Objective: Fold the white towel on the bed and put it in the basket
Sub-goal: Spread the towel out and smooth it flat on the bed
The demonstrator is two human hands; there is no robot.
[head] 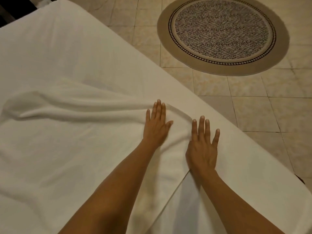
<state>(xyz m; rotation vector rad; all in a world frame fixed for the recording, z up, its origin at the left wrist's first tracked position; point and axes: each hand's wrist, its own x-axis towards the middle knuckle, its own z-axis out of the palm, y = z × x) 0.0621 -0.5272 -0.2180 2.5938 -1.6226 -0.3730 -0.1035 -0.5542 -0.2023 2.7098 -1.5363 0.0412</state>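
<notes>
The white towel (70,132) lies spread over the white bed (59,53), with long wrinkles running from the left toward its right end. My left hand (156,125) rests flat on the towel near that right end, fingers stretched out. My right hand (202,147) lies flat beside it, on the towel's right edge near a corner that points toward me. Neither hand grips the cloth. No basket is in view.
The bed's edge runs diagonally from the top left to the right side. Beyond it is a beige tiled floor (253,107) with a round patterned rug (222,34). A dark object (10,7) sits at the top left corner.
</notes>
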